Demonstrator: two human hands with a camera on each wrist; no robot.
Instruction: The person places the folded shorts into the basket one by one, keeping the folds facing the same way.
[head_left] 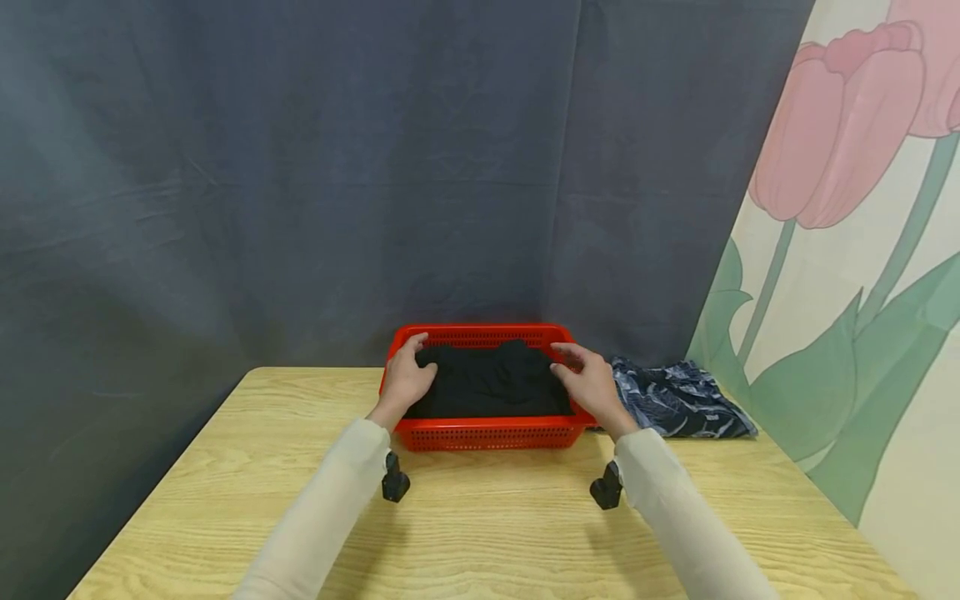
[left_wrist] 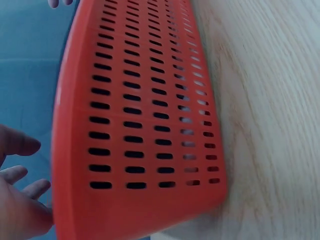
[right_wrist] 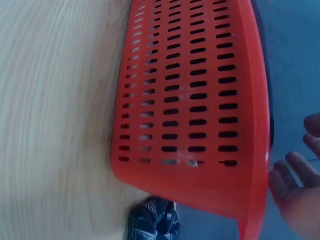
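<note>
A red plastic basket [head_left: 491, 433] with slotted walls stands near the table's back edge. Black cloth [head_left: 487, 383] lies inside it, spread across most of the basket. My left hand [head_left: 407, 379] is at the basket's left rim, fingers loosely spread and holding nothing. At the right rim is my right hand [head_left: 591, 385], its fingers also apart with nothing between them. Both wrist views show the basket's front wall, with the left hand [left_wrist: 22, 200] and the right hand [right_wrist: 300, 185] by the rim; whether either touches it I cannot tell.
Dark cloth with a white pattern [head_left: 678, 400] lies folded on the wooden table [head_left: 495, 525], right of the basket. A dark curtain [head_left: 375, 167] hangs behind the table. At the right is a wall painted with tulips [head_left: 847, 142].
</note>
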